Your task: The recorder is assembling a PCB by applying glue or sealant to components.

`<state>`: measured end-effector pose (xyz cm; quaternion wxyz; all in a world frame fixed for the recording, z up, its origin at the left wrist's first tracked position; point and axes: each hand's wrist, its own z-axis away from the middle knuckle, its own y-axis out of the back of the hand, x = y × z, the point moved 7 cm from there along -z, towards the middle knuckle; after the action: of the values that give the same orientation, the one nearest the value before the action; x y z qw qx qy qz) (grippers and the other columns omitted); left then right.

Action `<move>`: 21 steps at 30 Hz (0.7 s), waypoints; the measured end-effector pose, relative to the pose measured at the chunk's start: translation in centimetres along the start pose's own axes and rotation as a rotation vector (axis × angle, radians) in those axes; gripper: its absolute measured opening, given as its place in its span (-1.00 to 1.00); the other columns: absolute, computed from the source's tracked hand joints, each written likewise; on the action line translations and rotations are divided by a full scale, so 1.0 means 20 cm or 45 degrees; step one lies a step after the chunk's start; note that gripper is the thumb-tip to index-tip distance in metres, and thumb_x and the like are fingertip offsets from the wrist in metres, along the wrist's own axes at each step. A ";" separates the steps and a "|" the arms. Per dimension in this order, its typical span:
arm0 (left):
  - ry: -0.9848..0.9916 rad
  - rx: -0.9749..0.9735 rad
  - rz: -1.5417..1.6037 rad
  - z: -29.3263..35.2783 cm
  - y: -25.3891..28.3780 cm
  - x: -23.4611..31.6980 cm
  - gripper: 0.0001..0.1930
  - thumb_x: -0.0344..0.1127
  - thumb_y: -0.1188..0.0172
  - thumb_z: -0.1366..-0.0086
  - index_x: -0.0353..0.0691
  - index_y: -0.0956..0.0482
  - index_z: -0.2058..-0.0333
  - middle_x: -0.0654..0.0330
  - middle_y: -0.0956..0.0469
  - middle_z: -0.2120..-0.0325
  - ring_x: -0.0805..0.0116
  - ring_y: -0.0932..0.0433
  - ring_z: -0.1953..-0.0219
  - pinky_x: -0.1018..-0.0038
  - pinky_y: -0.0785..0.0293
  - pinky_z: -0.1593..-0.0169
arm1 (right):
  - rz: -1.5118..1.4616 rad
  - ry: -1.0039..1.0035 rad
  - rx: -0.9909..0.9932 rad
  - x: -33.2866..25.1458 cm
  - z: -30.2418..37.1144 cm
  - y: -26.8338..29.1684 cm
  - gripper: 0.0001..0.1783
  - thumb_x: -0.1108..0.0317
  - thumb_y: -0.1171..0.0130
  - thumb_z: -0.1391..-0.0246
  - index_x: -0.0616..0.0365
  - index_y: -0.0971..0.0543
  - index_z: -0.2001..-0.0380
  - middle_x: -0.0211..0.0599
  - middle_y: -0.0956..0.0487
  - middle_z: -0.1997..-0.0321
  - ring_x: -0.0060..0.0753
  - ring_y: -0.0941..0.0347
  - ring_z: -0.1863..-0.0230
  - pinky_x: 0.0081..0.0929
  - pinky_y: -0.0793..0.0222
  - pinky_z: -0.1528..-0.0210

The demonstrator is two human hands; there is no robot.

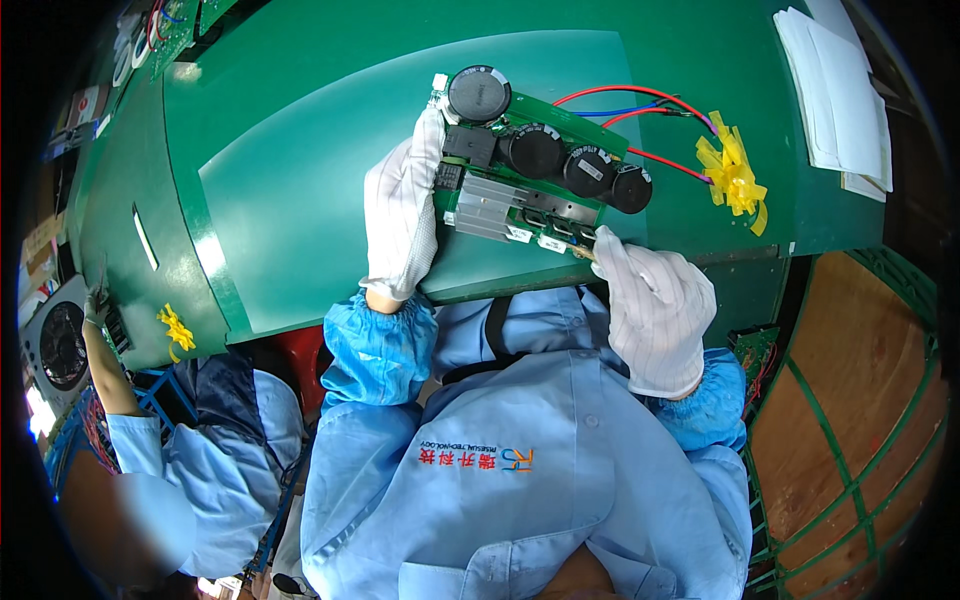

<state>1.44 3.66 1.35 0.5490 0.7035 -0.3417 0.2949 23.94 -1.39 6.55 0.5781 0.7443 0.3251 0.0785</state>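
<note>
A green circuit board (560, 192) is tilted up over the table, carrying several black cylindrical capacitors (534, 150) and a silver finned heat sink (484, 206). My left hand (402, 210), in a white glove, is closed on the board's left end; its thumb lies along the edge. At the lower right corner of the board, the gloved fingers of my right hand (655, 308) are pinched together. A small brownish tip shows at those fingers, too small to name. Red and blue wires (640, 104) run from the board to a yellow tape bundle (733, 175).
The green table (700, 40) has a glossy mat under the board. White papers (830, 95) lie at the far right. Below them stands a green wire rack with brown panels (850, 400). At left, a co-worker in blue (220, 450) reaches past a fan (62, 345).
</note>
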 end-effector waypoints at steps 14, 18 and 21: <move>0.478 0.049 0.479 -0.01 -0.02 -0.04 -0.51 -0.01 -0.02 -0.52 -0.44 -0.62 0.12 0.17 -0.61 0.38 0.46 -0.41 0.33 0.47 -0.42 0.13 | -0.121 -0.101 -0.350 -0.01 0.10 -0.05 -0.44 0.24 -0.31 -0.03 -0.03 -0.57 -0.16 -0.49 -0.27 0.50 -0.51 -0.32 0.54 -0.44 -0.22 0.54; 0.217 0.042 0.167 -0.02 0.00 0.01 -0.53 -0.07 0.16 -0.58 -0.41 -0.57 0.14 0.02 -0.55 0.41 0.26 -0.39 0.44 0.41 -0.42 0.19 | 0.096 0.092 -0.272 -0.04 0.04 -0.06 -0.41 0.27 -0.32 0.02 -0.08 -0.58 -0.17 -0.53 -0.27 0.43 -0.55 -0.27 0.54 -0.48 -0.22 0.54; 0.682 0.005 0.499 0.00 -0.02 -0.06 -0.54 -0.05 -0.02 -0.53 -0.45 -0.61 0.13 0.07 -0.62 0.37 0.38 -0.46 0.33 0.45 -0.43 0.11 | 0.114 0.106 -0.231 -0.04 0.04 -0.08 -0.42 0.27 -0.31 0.03 -0.08 -0.59 -0.15 -0.51 -0.27 0.43 -0.54 -0.27 0.54 -0.50 -0.24 0.54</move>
<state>1.18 3.93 0.19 0.5508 0.5229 -0.3132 0.5702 23.07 -2.30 5.07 0.6250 0.6989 0.3066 0.1641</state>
